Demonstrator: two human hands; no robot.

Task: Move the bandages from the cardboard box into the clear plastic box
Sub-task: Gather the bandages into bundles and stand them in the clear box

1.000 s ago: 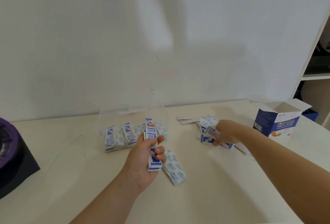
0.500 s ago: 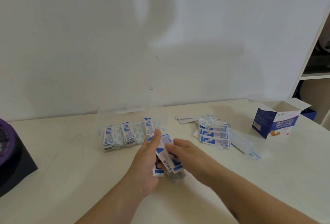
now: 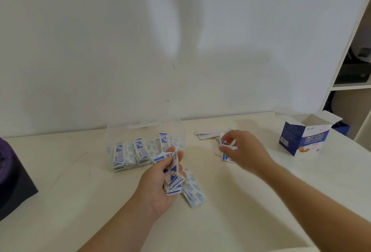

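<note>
The clear plastic box (image 3: pixel 112 131) stands at the back of the table with several blue-and-white bandages (image 3: pixel 138 151) upright inside. In front of it, my left hand (image 3: pixel 158 187) grips a bunch of bandages (image 3: pixel 172 177). More bandages (image 3: pixel 193 193) lie on the table just right of that hand. My right hand (image 3: pixel 241 151) is over the loose pile of bandages (image 3: pixel 225 157) to the right of the box and pinches a few of them; it hides most of the pile. The open cardboard box (image 3: pixel 305 137) stands at the far right.
A black and purple object (image 3: pixel 12 179) sits at the table's left edge. White paper strips (image 3: pixel 206 134) lie behind the pile. A white shelf unit (image 3: pixel 349 66) rises at the right, past the table's corner. The wall is close behind the box.
My right hand passed bandages to my left hand in front of the box, then went back right to the pile. My left hand now holds a thicker bunch.
</note>
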